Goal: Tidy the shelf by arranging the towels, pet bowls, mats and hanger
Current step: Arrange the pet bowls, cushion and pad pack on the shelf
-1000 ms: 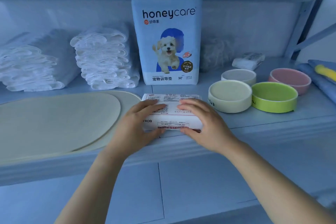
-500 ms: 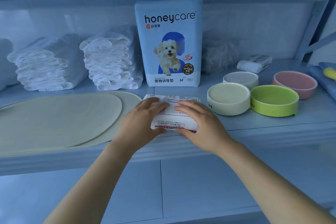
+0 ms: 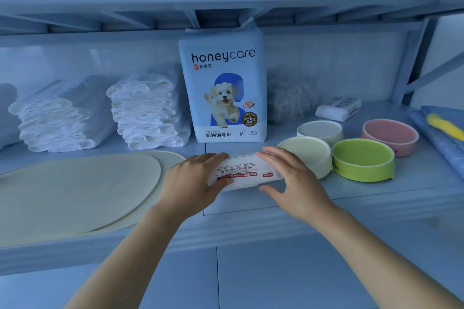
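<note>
- Two hands work at the front of the shelf (image 3: 376, 195), with one white packet (image 3: 247, 173) with a red label between them, tilted up off the shelf board.
- The left hand (image 3: 193, 180) grips the packet's left end, its fingers (image 3: 213, 157) curled over the top edge and the thumb on the labelled face.
- The right hand (image 3: 298, 183) holds the right end, fingers (image 3: 273, 153) laid over the top edge and the thumb just under the front edge.
- Two cream mats lie flat to the left of the packet, the upper mat (image 3: 75, 188) overlapping the lower mat (image 3: 170, 158).
- Two stacks of folded white towels stand behind the mats, a left stack (image 3: 57, 123) and a right stack (image 3: 148, 118); a third white bundle (image 3: 6, 113) is cut off at the left edge.
- One upright honeycare pack (image 3: 223, 88) stands behind the packet.
- Four pet bowls sit to the right in a tight group: a cream bowl (image 3: 305, 152), a green bowl (image 3: 362, 158), a grey bowl (image 3: 320, 129) and a pink bowl (image 3: 389, 133).
- A second small white packet (image 3: 337, 108) lies behind the bowls, beside a fluffy grey bundle (image 3: 291, 98).
- At the far right, a yellow item (image 3: 445, 125) rests on folded blue cloth (image 3: 442, 143).
</note>
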The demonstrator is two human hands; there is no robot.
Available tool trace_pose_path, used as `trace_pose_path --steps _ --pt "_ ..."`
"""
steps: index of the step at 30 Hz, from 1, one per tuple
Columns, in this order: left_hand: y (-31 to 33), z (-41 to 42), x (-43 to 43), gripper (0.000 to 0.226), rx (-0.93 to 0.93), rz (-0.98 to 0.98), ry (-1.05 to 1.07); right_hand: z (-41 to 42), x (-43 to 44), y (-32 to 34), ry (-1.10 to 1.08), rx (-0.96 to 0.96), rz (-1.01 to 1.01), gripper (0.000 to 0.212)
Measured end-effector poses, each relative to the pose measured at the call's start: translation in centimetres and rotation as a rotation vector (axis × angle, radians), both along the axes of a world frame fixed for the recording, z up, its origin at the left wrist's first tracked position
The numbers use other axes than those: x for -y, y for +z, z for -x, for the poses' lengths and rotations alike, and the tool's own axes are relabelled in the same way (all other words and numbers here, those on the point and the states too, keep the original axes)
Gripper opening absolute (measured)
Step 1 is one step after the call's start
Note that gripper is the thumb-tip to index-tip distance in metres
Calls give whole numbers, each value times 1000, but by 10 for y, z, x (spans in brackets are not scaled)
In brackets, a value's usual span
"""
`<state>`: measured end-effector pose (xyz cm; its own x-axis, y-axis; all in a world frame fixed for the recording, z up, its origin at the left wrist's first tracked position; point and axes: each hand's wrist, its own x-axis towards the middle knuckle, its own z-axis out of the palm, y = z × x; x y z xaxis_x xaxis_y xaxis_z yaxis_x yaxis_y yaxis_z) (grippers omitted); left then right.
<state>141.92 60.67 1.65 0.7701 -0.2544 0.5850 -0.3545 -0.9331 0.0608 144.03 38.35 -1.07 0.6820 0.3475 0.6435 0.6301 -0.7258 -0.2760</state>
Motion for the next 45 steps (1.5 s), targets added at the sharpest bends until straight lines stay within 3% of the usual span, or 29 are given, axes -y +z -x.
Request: trace_pose_path --steps 4,9,13,18,31,35,41,45 --pt "13 -8 5 46 -100 -15 34 -10 2 11 -1 -10 -19 53" --pt "24 -20 -1 39 -71 193 -75 -20 -2 30 12 -47 31 44" --pt "22 -31 -7 28 42 114 -51 -27 -12 40 -31 -72 -14 34" --pt "6 -39 -11 42 -20 49 -74 -36 -18 38 -74 -59 -48 28" --pt "-5 -62 6 52 -89 131 19 -41 -29 39 -177 -57 67 40" --pt "-12 -56 20 54 -118 174 -45 -40 -36 46 -244 -131 108 38" --pt "-17 -56 19 35 -159 218 -190 -34 -32 31 -306 -290 180 33" --pt "-27 -56 11 38 -168 361 -261 -26 -27 21 -298 -241 173 41"
